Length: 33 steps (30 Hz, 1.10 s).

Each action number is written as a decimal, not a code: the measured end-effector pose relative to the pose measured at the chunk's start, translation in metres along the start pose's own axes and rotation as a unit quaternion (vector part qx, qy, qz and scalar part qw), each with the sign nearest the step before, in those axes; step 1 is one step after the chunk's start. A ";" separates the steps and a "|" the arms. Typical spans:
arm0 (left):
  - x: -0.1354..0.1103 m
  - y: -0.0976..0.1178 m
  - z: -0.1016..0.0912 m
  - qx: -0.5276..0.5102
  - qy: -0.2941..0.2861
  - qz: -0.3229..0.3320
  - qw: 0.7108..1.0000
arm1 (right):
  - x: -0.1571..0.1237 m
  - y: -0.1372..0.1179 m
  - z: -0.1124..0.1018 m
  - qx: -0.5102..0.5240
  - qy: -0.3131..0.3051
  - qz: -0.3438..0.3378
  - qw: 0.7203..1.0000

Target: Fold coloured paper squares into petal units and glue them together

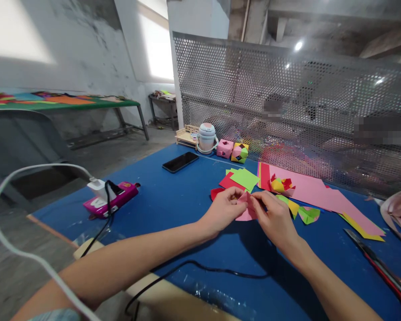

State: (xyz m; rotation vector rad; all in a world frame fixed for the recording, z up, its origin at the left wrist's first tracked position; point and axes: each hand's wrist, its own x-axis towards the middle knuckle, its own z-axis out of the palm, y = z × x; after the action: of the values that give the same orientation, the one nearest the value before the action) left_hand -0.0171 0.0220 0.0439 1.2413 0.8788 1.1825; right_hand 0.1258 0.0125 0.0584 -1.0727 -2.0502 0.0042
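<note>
My left hand [224,207] and my right hand [273,215] meet over the blue table [173,200], both pinching a small pink folded paper [245,209] between their fingertips. Just beyond the hands lie a red sheet [230,181] and a light green square [244,178]. A folded red and yellow paper flower [280,184] sits on a large pink sheet [307,187] to the right. Small green and yellow folded pieces [304,213] lie beside my right hand.
A black phone [180,161], a small white pot [206,137] and two paper cubes [232,150] stand near a perforated metal screen [287,98]. A pink power strip [112,199] with plugged cables sits at the left edge. A cutter [381,263] lies at the right.
</note>
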 end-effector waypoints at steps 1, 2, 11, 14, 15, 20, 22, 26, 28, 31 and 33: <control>0.000 0.002 -0.001 0.009 -0.009 0.009 1.000 | 0.000 0.001 0.000 -0.006 0.000 -0.005 1.000; -0.001 0.004 -0.001 0.025 -0.016 0.023 0.999 | 0.000 0.002 0.000 -0.010 0.000 -0.007 1.000; 0.000 0.006 -0.006 0.173 0.001 0.102 0.980 | -0.002 0.003 -0.001 -0.013 -0.013 -0.002 1.000; 0.001 0.005 -0.006 0.159 -0.014 0.095 0.982 | -0.002 0.003 -0.001 -0.016 -0.016 -0.007 1.000; 0.001 0.005 -0.006 0.152 -0.020 0.094 0.984 | -0.002 0.003 -0.001 -0.017 -0.020 -0.010 1.000; 0.003 0.006 -0.008 0.126 0.007 0.095 0.987 | -0.002 0.000 -0.002 -0.013 -0.016 0.022 1.000; 0.002 0.007 -0.008 0.114 0.030 0.097 0.988 | -0.001 -0.002 -0.003 -0.018 -0.017 0.039 0.999; 0.002 0.004 -0.005 0.076 0.017 0.087 0.993 | -0.001 -0.001 -0.004 -0.028 -0.019 0.026 0.999; 0.003 0.001 -0.004 0.074 -0.002 0.083 0.994 | -0.001 0.000 -0.004 -0.034 -0.020 0.015 0.999; 0.005 -0.003 -0.005 0.114 -0.003 0.077 0.991 | -0.002 0.000 -0.003 -0.036 -0.036 0.003 0.999; 0.006 -0.005 -0.006 0.127 0.006 0.071 0.989 | -0.003 -0.001 -0.001 -0.027 -0.038 0.002 0.999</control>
State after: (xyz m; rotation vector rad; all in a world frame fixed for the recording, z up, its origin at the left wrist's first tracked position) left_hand -0.0210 0.0292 0.0383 1.5255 0.9853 1.2181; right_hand 0.1265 0.0094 0.0578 -1.1261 -2.1269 -0.0076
